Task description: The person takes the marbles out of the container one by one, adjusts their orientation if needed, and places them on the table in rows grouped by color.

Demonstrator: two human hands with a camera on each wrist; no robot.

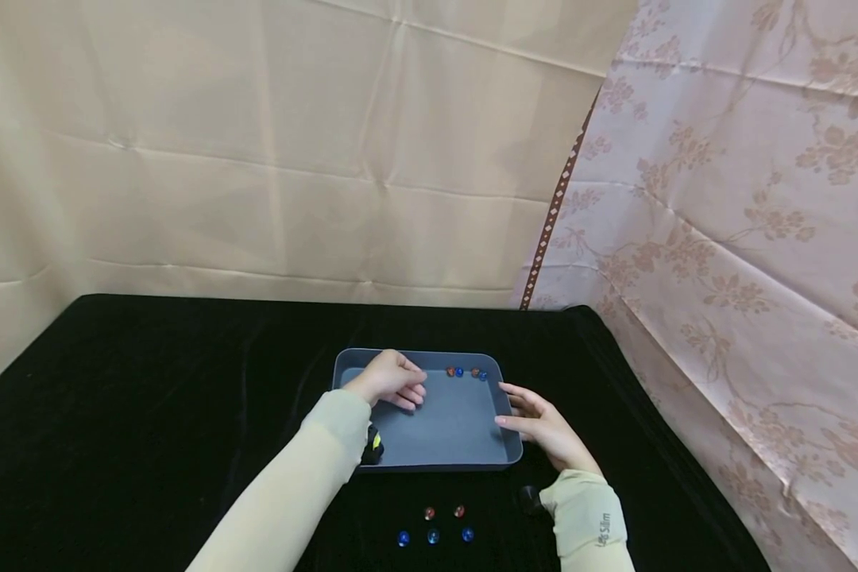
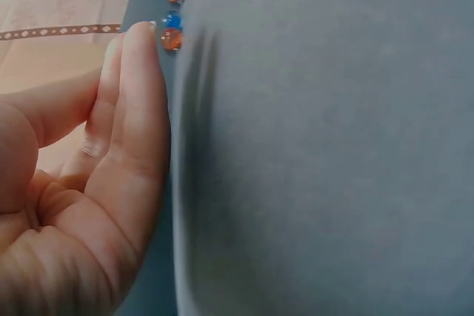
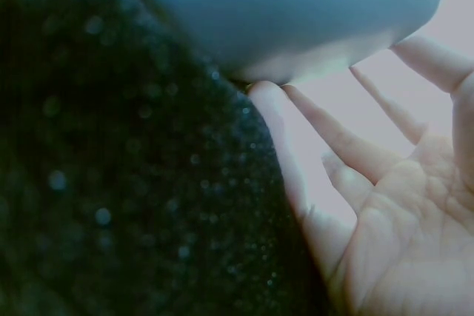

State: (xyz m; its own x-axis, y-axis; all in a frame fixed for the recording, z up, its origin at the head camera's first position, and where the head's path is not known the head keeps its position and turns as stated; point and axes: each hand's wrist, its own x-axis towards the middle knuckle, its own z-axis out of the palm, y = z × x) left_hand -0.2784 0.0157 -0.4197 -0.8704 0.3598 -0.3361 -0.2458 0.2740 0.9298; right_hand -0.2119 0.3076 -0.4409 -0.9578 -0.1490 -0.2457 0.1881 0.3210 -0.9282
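Before cream drapes point(image 1: 293, 159), black cloth point(image 1: 150, 413) bears a tray point(image 1: 443, 429), left grip point(image 1: 395, 381) relaxed above, right grip point(image 1: 543, 425) relaxed against it.

The head view looks forward and down; close-up wrist views share its tray point(image 1: 443, 425).

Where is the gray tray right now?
Low at centre in the head view, the gray tray rests on the black cloth, the left hand over its left part, the right hand at its right edge, five marbles nearer the camera.

Left hand point(image 1: 395, 382) over grey tray point(image 1: 439, 433) (four marbles point(image 1: 460, 372) inside)
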